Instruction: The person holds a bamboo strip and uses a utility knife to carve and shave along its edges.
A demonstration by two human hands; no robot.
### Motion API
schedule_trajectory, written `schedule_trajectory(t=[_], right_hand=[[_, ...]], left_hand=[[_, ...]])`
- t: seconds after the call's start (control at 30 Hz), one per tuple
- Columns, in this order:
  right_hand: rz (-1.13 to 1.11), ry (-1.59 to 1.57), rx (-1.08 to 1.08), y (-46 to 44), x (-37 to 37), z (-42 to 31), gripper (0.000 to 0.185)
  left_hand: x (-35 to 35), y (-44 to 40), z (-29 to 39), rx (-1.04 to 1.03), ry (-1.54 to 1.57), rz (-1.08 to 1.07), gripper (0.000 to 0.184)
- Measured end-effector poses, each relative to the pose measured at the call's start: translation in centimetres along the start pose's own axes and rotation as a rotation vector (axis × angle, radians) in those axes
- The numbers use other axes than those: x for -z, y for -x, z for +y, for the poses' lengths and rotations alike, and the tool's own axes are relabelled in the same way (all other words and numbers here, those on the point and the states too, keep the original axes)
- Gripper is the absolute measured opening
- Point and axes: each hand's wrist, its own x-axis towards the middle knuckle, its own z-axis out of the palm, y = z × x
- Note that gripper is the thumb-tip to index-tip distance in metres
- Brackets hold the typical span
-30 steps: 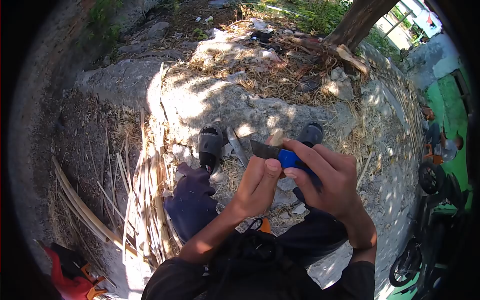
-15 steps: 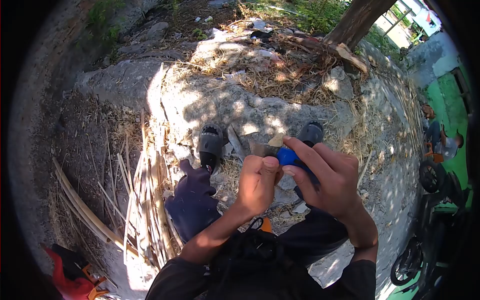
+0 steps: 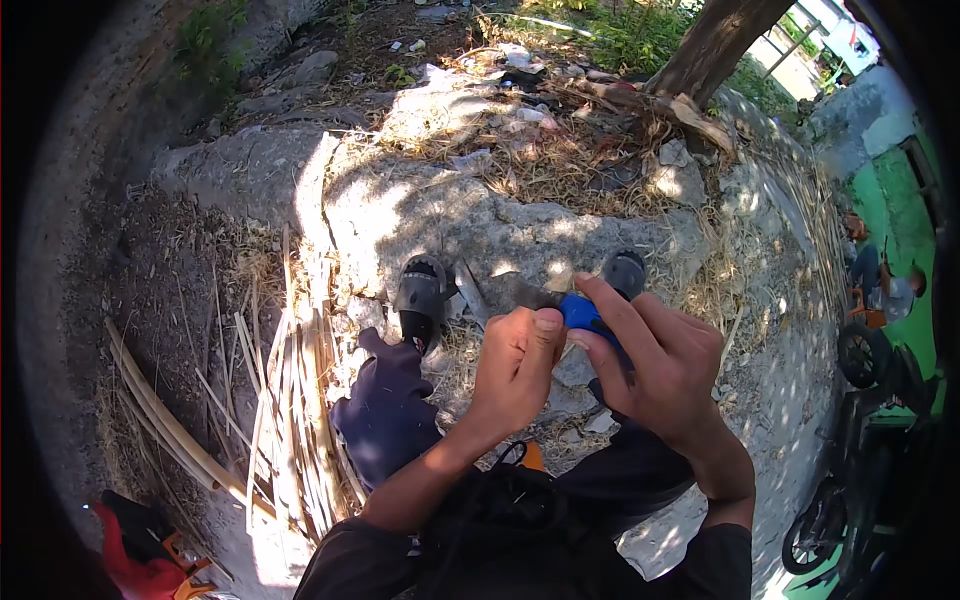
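Note:
My right hand (image 3: 660,370) is closed on the blue handle (image 3: 582,314) of a knife. Its short dark blade (image 3: 535,296) points left, above my left hand. Beside the handle, my left hand (image 3: 515,362) is closed, with its thumb on top near the base of the blade. Whatever its fingers hold is hidden; the pale piece seen earlier between the hands does not show clearly. Both hands are nearly touching, above the ground between my dark shoes (image 3: 421,290).
Long pale split strips (image 3: 295,400) lie at the left, beside a curved pole (image 3: 165,425). A tree trunk (image 3: 715,50) leans at the top right. At the right edge are a seated person (image 3: 895,292) and parked motorcycles (image 3: 865,355). Red cloth (image 3: 130,560) shows bottom left.
The blade has tilted and looks darker and less distinct. The pale piece by the blade has dropped out of clear view. Both hands have shifted only slightly.

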Motion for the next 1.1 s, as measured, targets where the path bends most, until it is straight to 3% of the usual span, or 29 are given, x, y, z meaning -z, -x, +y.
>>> schedule_trajectory(t=[0.23, 0.3, 0.37, 0.4, 0.43, 0.53, 0.83, 0.9, 1.03, 1.1], right_hand=[[0.010, -0.004, -0.014, -0.3, -0.1, -0.2, 0.042], [-0.029, -0.144, -0.035, -0.4, -0.3, 0.0, 0.042], [-0.013, -0.165, -0.021, -0.2, -0.8, 0.2, 0.044], [0.002, -0.187, -0.009, -0.2, -1.0, 0.3, 0.045], [0.002, -0.187, -0.008, -0.2, -0.9, 0.3, 0.045], [-0.039, -0.184, -0.011, -0.2, -0.7, 0.2, 0.046], [-0.028, -0.099, -0.022, -0.6, 0.1, -0.5, 0.041], [-0.038, -0.059, -0.028, -0.6, 0.4, -0.8, 0.040], [-0.025, -0.071, -0.072, -0.5, 0.5, -0.9, 0.040], [-0.057, -0.192, -0.115, -0.5, 0.2, -0.9, 0.040]], left_hand=[[0.0, 0.0, -0.5, 0.030, 0.024, 0.042, 0.054], [0.0, 0.0, -0.4, 0.029, 0.017, 0.020, 0.055], [-0.5, 0.2, 0.1, -0.086, -0.017, 0.081, 0.052], [1.1, 0.6, -0.4, -0.041, -0.091, -0.083, 0.049], [0.7, 0.9, -0.8, -0.042, -0.091, -0.082, 0.049], [-0.4, 1.3, -1.3, -0.130, -0.075, 0.130, 0.045], [0.5, 0.3, -0.7, -0.025, 0.029, 0.004, 0.049], [-0.2, 0.3, -0.4, -0.041, 0.006, 0.085, 0.062], [-0.2, -0.1, 0.6, 0.034, 0.113, 0.110, 0.053], [-0.3, -0.2, 0.9, -0.060, 0.082, 0.218, 0.053]])
